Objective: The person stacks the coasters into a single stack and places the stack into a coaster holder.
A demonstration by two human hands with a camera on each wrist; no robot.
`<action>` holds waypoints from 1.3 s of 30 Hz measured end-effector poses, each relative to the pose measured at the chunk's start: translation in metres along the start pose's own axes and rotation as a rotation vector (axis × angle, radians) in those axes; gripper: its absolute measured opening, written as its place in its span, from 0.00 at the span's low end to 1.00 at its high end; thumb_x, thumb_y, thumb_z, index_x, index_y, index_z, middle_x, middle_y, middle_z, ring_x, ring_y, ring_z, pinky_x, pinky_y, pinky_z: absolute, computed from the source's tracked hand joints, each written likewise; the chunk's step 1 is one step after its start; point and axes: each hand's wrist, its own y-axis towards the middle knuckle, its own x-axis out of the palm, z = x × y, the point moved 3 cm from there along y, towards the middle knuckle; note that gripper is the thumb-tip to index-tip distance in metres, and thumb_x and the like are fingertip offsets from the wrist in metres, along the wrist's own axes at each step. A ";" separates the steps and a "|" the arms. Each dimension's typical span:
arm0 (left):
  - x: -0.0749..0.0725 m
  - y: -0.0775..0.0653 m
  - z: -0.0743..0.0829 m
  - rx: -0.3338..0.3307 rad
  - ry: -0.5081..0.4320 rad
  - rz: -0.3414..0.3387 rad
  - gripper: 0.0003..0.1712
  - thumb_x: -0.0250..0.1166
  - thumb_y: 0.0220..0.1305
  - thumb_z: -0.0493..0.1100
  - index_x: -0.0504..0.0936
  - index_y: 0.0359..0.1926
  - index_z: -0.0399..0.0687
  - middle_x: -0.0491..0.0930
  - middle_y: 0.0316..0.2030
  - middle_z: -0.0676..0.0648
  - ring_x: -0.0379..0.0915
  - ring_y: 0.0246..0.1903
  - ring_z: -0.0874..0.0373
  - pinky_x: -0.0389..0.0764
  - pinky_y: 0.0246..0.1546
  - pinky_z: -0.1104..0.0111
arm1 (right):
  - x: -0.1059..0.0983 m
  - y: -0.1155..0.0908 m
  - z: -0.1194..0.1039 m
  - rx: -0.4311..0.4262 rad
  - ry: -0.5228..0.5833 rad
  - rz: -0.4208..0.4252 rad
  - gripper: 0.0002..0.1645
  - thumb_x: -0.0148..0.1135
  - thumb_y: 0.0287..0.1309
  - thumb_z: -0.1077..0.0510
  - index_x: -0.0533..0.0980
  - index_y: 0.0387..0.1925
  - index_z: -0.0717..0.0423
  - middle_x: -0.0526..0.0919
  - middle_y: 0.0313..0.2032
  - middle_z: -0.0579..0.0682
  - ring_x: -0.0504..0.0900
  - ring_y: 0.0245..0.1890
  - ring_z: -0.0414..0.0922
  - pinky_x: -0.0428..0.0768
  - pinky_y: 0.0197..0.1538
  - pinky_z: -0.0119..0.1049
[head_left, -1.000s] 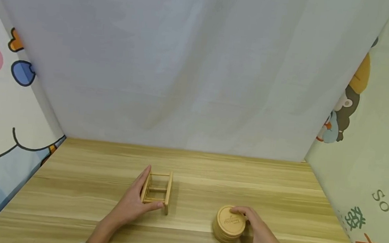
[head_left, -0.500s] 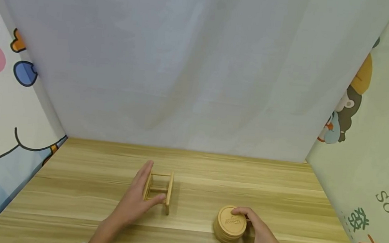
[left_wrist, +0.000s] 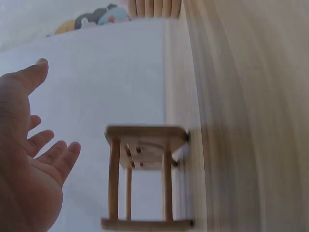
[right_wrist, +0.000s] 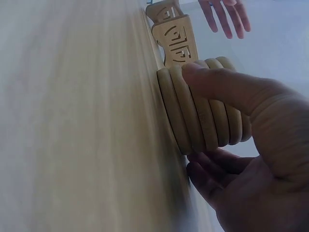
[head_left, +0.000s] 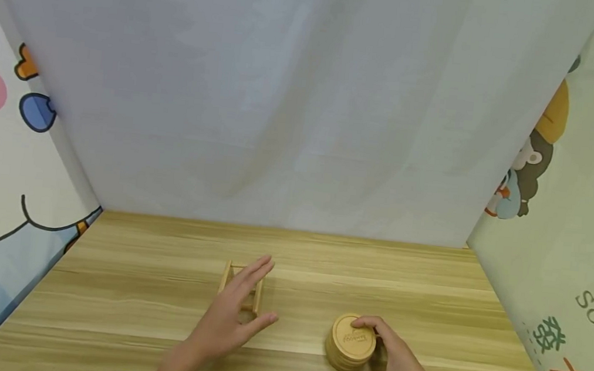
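A small wooden coaster holder (head_left: 258, 297) with cut-out side panels stands left of centre on the table. Over it hovers my left hand (head_left: 226, 324), fingers extended and holding nothing; in the left wrist view the holder (left_wrist: 145, 130) shows apart from that hand (left_wrist: 29, 169). Toward the front right, a stack of round wooden coasters (head_left: 352, 338) sits upright, its top disc engraved. My right hand (head_left: 400, 365) grips the stack from its right side. In the right wrist view the thumb (right_wrist: 222, 82) lies against the coasters (right_wrist: 212, 118), with the other fingers on the opposite side.
The wood-grain table (head_left: 374, 275) meets a pale hanging cloth (head_left: 292, 120) along its back edge. Printed cartoon cloths flank it, one on the left (head_left: 24, 156) and one on the right (head_left: 563, 232).
My left hand has let go of the coaster holder, risen and shifted right over it. The holder stays in place. My right hand and the coasters have hardly moved.
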 end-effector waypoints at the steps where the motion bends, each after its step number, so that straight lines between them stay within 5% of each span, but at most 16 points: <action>1: 0.003 0.000 0.004 0.011 -0.020 -0.010 0.55 0.83 0.66 0.40 0.63 0.87 0.51 0.64 0.84 0.44 0.65 0.80 0.39 0.76 0.72 0.40 | 0.001 0.000 0.000 -0.002 -0.006 0.004 0.51 0.90 0.53 0.48 0.70 0.73 0.43 0.78 0.69 0.52 0.75 0.72 0.36 0.69 0.72 0.21; 6: 0.021 0.000 0.015 -0.010 -0.099 -0.092 0.53 0.79 0.71 0.45 0.61 0.88 0.54 0.66 0.83 0.44 0.74 0.74 0.41 0.83 0.69 0.49 | 0.004 0.002 0.002 -0.008 -0.026 0.019 0.52 0.91 0.50 0.48 0.71 0.72 0.42 0.79 0.69 0.51 0.75 0.72 0.37 0.68 0.73 0.22; 11: 0.040 -0.002 0.022 -0.121 -0.149 -0.205 0.46 0.72 0.78 0.57 0.60 0.88 0.60 0.67 0.82 0.47 0.78 0.70 0.42 0.86 0.65 0.48 | 0.008 0.004 0.004 -0.013 -0.020 0.011 0.52 0.90 0.51 0.46 0.70 0.72 0.43 0.79 0.70 0.52 0.75 0.72 0.38 0.67 0.72 0.23; 14: 0.051 -0.001 0.027 -0.176 -0.231 -0.249 0.40 0.67 0.82 0.58 0.65 0.86 0.56 0.72 0.79 0.46 0.77 0.70 0.43 0.86 0.66 0.52 | 0.010 0.007 0.003 -0.011 -0.012 0.012 0.52 0.90 0.51 0.46 0.69 0.72 0.44 0.79 0.70 0.52 0.75 0.72 0.38 0.68 0.72 0.23; 20: 0.071 0.003 0.033 -0.296 -0.413 -0.234 0.31 0.57 0.89 0.53 0.71 0.80 0.41 0.81 0.69 0.37 0.82 0.64 0.40 0.88 0.61 0.58 | 0.013 0.011 0.003 0.029 -0.013 0.018 0.53 0.92 0.49 0.48 0.68 0.71 0.42 0.78 0.71 0.52 0.76 0.71 0.43 0.69 0.72 0.24; 27: 0.088 0.004 0.033 -0.489 -0.614 -0.150 0.28 0.53 0.91 0.49 0.73 0.78 0.36 0.82 0.66 0.34 0.83 0.61 0.39 0.91 0.54 0.61 | 0.016 0.014 0.000 0.093 -0.045 0.021 0.55 0.93 0.47 0.50 0.68 0.71 0.42 0.78 0.71 0.52 0.78 0.71 0.52 0.72 0.72 0.29; 31: 0.106 -0.001 0.019 -0.566 -0.692 -0.136 0.31 0.54 0.90 0.54 0.71 0.79 0.36 0.80 0.68 0.30 0.83 0.62 0.41 0.92 0.51 0.60 | 0.017 0.015 -0.001 0.108 -0.066 0.027 0.56 0.94 0.45 0.53 0.68 0.70 0.42 0.78 0.71 0.52 0.78 0.71 0.56 0.73 0.72 0.31; 36: 0.139 -0.010 -0.014 -0.685 -0.781 -0.189 0.36 0.59 0.85 0.65 0.73 0.80 0.51 0.80 0.69 0.37 0.82 0.62 0.50 0.91 0.53 0.62 | 0.019 0.016 -0.001 0.093 -0.080 0.034 0.56 0.94 0.45 0.54 0.68 0.70 0.43 0.79 0.70 0.53 0.79 0.70 0.56 0.75 0.71 0.32; 39: 0.147 -0.010 -0.020 -0.706 -0.776 -0.208 0.35 0.60 0.84 0.65 0.73 0.80 0.53 0.81 0.67 0.42 0.81 0.62 0.52 0.91 0.53 0.62 | 0.021 0.016 -0.002 0.093 -0.085 0.038 0.56 0.94 0.45 0.53 0.68 0.70 0.43 0.79 0.70 0.54 0.79 0.69 0.56 0.76 0.70 0.32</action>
